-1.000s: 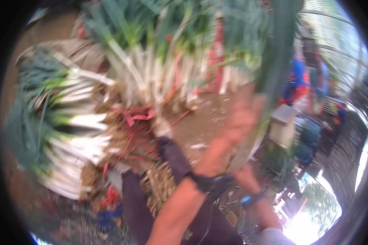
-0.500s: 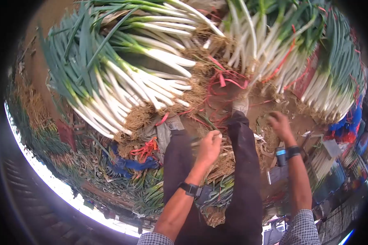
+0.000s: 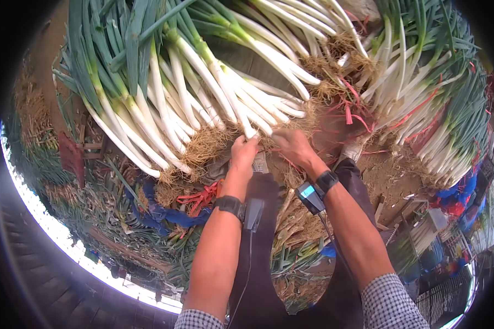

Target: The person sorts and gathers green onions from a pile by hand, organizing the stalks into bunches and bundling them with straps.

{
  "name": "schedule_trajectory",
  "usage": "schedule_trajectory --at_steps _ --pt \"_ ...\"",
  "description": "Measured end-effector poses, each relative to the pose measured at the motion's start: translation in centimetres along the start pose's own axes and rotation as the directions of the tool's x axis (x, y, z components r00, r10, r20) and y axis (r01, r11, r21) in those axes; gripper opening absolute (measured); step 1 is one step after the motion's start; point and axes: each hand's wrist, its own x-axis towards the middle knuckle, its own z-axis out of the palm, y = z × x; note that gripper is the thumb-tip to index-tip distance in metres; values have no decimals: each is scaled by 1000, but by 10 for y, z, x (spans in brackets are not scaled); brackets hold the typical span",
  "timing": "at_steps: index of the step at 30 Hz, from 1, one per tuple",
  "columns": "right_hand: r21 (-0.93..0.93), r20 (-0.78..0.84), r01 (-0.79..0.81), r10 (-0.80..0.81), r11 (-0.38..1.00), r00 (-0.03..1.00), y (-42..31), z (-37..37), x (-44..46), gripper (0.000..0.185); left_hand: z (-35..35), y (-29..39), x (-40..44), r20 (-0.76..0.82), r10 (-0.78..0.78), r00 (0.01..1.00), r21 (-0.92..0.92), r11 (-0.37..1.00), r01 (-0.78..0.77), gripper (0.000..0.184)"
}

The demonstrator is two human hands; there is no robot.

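The left hand's (image 3: 242,152) grip is closed on the root end of a white leek (image 3: 241,115). The right hand (image 3: 297,147) is just beside; I can't tell what it holds. The pile (image 3: 159,104) past the grip shows no tie; bunches (image 3: 447,145) far right have red string.

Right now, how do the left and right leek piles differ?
The left pile has the left hand and right hand at its root ends; the right pile is apart from them. The right pile has red strips across it; the left pile shows none across its stalks. Both have white stalks and green leaves.
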Motion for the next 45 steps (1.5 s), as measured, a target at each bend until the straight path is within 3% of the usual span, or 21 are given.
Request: schedule_trajectory --at_steps 2,4,5,8,9,11,15,18,21,25,28,31,33,35,37,38,40,41,42,43,45 --pt "102 14 -60 58 993 998 -18 15 17 38 -3 -9 18 101 -29 994 -28 999 32 39" --pt "178 34 -108 103 978 994 -31 26 32 45 7 -12 16 204 110 973 404 895 -186 42" --pt "187 -123 -17 41 982 992 -36 30 31 45 10 -12 10 276 152 949 583 759 -291 43" --pt "27 -35 -192 193 981 981 -22 -2 52 48 14 27 -38 434 210 876 467 780 -418 49" --pt "-56 -80 -176 172 983 982 -15 -18 55 48 9 28 -34 350 262 900 441 801 -405 50" --pt "141 -187 -121 147 983 971 -23 -62 52 43 -14 35 -21 157 389 908 449 790 -417 52" --pt "-109 -210 -71 46 991 977 -65 -124 38 38 -40 73 13 -110 623 774 700 601 -385 56" --pt "-92 -138 -133 119 987 983 -40 -104 52 35 -40 86 54 -59 434 899 637 710 -301 54" --pt "-20 -158 -125 120 992 980 -2 -47 61 39 -40 94 51 -83 454 887 689 670 -278 44" --pt "-307 -236 -108 34 946 971 11 12 68 46 -63 96 -17 -323 498 805 716 684 -137 43" --pt "-400 -332 -72 -72 914 940 5 30 66 52 -109 76 -6 -264 795 546 908 395 -136 44" --pt "-356 -78 -147 127 923 989 1 12 76 61 -110 89 -2 231 856 462 967 -149 -207 50" --pt "-343 -69 -132 115 930 991 7 11 81 66 -88 96 7 422 792 441 872 -221 -438 45" --pt "-272 -86 -121 101 955 991 9 18 79 63 -61 118 14 547 718 430 762 -215 -611 47" --pt "-190 -62 -20 8 982 998 8 20 76 62 -44 137 44 295 855 426 802 20 -597 50" --pt "-152 -56 29 -37 988 998 8 16 75 62 -43 141 73 88 845 527 836 225 -501 53" --pt "-190 53 -23 34 982 998 10 -14 82 62 -28 180 73 34 715 698 833 366 -414 47" --pt "-210 103 -47 70 977 992 5 -34 82 63 -29 184 92 5 712 702 840 378 -389 41" --pt "-7 107 76 -75 997 991 -8 -61 73 62 -27 188 103 -60 690 721 819 447 -360 40" --pt "65 233 -73 56 995 971 -28 -93 67 61 -25 191 111 -122 662 740 791 515 -330 40" --pt "187 215 -12 -28 982 976 0 -116 77 61 -25 202 111 -126 398 909 558 785 -267 40"
